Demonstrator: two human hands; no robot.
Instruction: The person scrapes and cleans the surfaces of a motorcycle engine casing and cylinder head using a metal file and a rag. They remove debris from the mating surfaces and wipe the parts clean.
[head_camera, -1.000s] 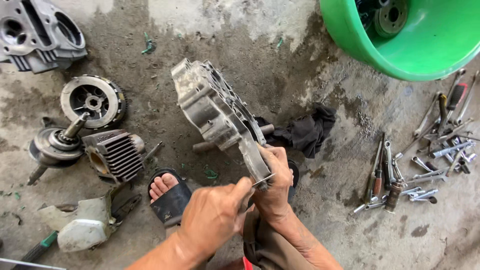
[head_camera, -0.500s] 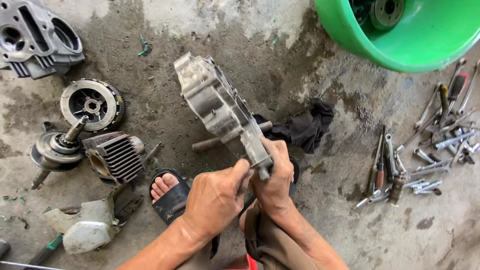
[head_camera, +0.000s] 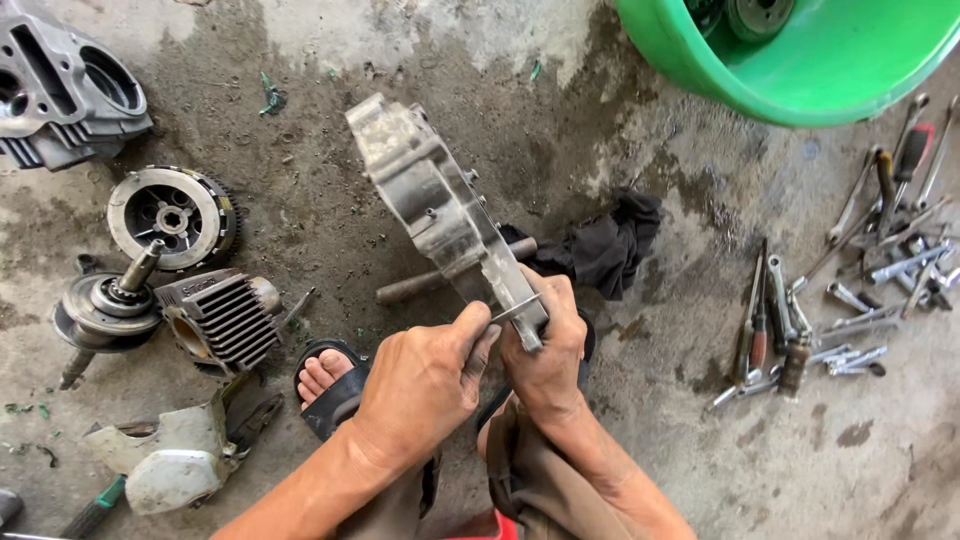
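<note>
Tilted slightly more upright, engine case (head_camera: 440, 210) points up-left, both hands (head_camera: 545, 350) clamped on its near end.

**Both hands closed, side by side**

L hand (head_camera: 420, 385) fingers curled, thumb and fingertips pinching up front. R hand (head_camera: 545, 350) wrapped in a tight grip, knuckles up. Forearms come in from bottom edge, wrists nearly touching.
</note>
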